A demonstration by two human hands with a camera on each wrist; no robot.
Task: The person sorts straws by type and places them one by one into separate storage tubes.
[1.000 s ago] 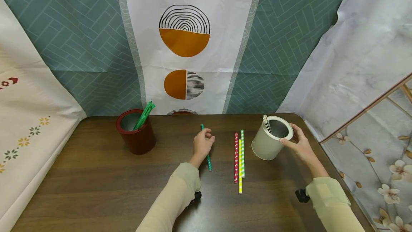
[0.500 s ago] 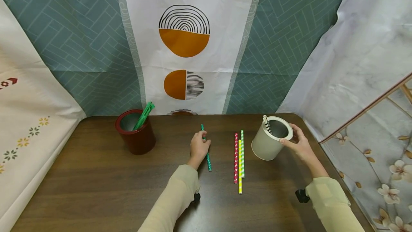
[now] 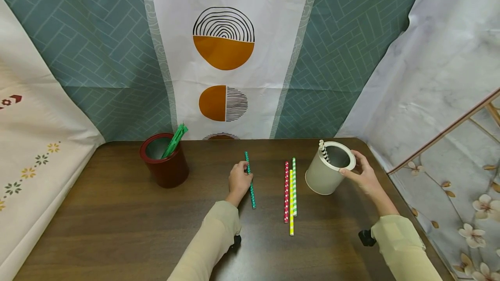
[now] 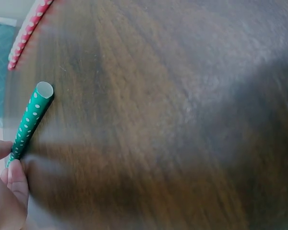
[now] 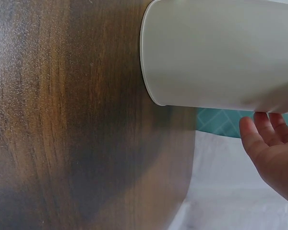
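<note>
My left hand (image 3: 239,179) pinches a green paper straw with white dots (image 3: 252,196) between thumb and fingers, near its middle. In the left wrist view, the near open end of that straw (image 4: 31,116) points away from the fingertips and lies close over the tabletop. At the right, my right hand (image 3: 366,178) holds an off-white canister (image 3: 323,177) at its rim, thumb in front and fingers round the side. Black-and-white striped straws (image 3: 324,151) stand inside it. The right wrist view has the fingers (image 5: 252,136) against the canister's wall.
Between the hands lie a red dotted straw (image 3: 286,194), a yellow one (image 3: 291,211) and a green-and-white striped one (image 3: 294,185), side by side. A dark red canister (image 3: 168,172) with a green wrapped bundle (image 3: 175,141) stands back left. Fabric (image 3: 117,112) hangs behind the brown table (image 3: 117,229).
My left hand has come down and slightly left onto the green dotted straw and now pinches it; the straw has turned a little. My right hand and the off-white canister have stayed put.
</note>
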